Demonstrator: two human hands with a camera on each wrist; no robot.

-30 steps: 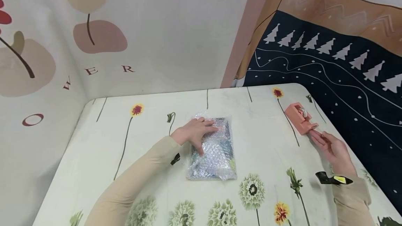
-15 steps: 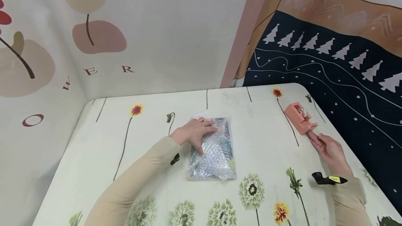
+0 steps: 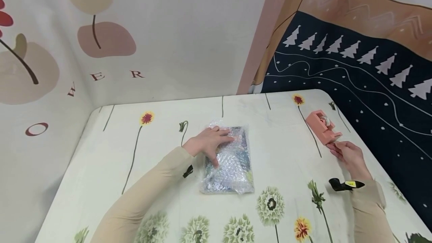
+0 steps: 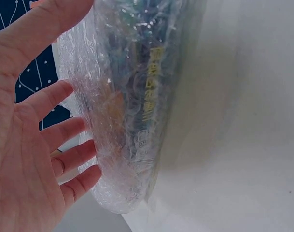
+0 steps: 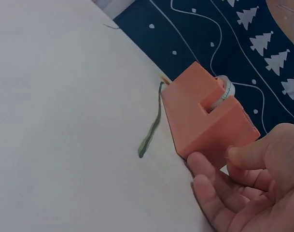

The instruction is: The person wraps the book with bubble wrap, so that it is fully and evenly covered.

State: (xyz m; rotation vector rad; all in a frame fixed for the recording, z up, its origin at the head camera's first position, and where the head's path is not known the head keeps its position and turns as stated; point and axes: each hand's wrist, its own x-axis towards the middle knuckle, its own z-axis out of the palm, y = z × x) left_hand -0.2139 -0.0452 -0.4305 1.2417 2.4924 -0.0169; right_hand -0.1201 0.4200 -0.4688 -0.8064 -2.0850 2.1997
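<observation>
A flat, book-like item wrapped in bubble wrap (image 3: 233, 171) lies mid-table, its dark, colourful cover with yellow lettering showing through. My left hand (image 3: 210, 141) rests on its upper left part, fingers spread. In the left wrist view, my left fingertips (image 4: 86, 181) touch the bubble wrap (image 4: 120, 188) along one side. A salmon-pink tape dispenser (image 3: 318, 126) with a pale roll (image 5: 225, 92) stands at the right. My right hand (image 3: 349, 156) is at its front end, with thumb and forefinger pinched together, apparently on the tape's end, a pale sliver. Other fingers lie curled below, near the dispenser's lower edge.
A pale flower-printed cloth covers the table (image 3: 162, 130). A whitish wall hanging (image 3: 189, 48) stands behind it, and a dark blue fabric with white trees (image 3: 354, 74) borders the right side. Each wrist wears a black strap (image 3: 345, 185).
My right hand has moved left and slightly up against the dispenser's front, its straight fingers curling until thumb and forefinger meet. The left hand, the wrapped item and the dispenser stay put.
</observation>
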